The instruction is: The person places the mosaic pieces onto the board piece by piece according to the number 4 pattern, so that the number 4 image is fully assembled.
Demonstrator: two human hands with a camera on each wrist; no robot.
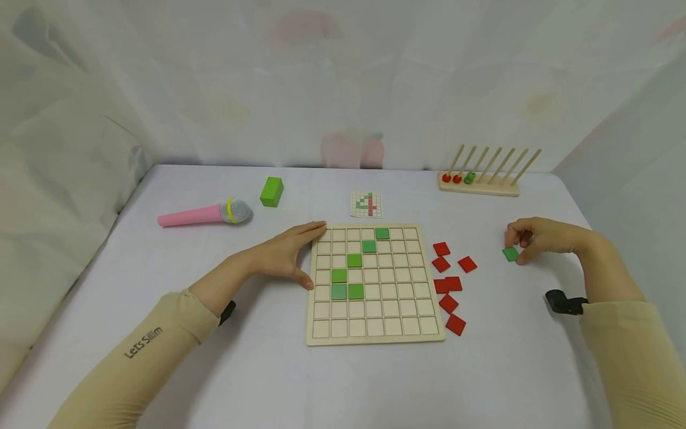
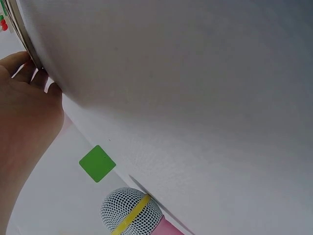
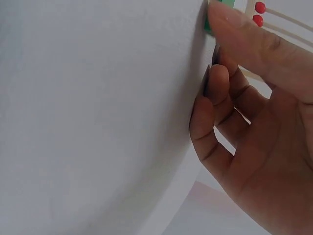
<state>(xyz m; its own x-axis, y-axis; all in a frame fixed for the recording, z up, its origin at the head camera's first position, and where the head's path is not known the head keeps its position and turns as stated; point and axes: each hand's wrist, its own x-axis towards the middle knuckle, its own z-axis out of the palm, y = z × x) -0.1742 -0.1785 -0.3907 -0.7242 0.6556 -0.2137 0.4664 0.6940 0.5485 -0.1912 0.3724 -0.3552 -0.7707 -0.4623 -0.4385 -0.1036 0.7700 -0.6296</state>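
A wooden grid board [image 1: 375, 342] lies on the white table with several green squares [image 1: 355, 291] set in its cells. My left hand [image 1: 281, 252] rests along the board's left edge, thumb and fingers spread and touching the rim. Out to the right, my right hand [image 1: 552, 236] has a small green tile [image 1: 511, 254] at its thumb and fingertips, low at the table surface. In the right wrist view the thumb covers part of that green tile [image 3: 211, 24], and the other fingers are bent. Several loose red tiles [image 1: 455, 325] lie just right of the board.
Behind the board is a small pattern card [image 1: 367, 204]. A pink microphone [image 1: 193, 216] and a green block [image 1: 271, 192] lie at the back left. At the back right stands a wooden peg rack [image 1: 479, 186] with red and green beads. Cloth hangs behind the table.
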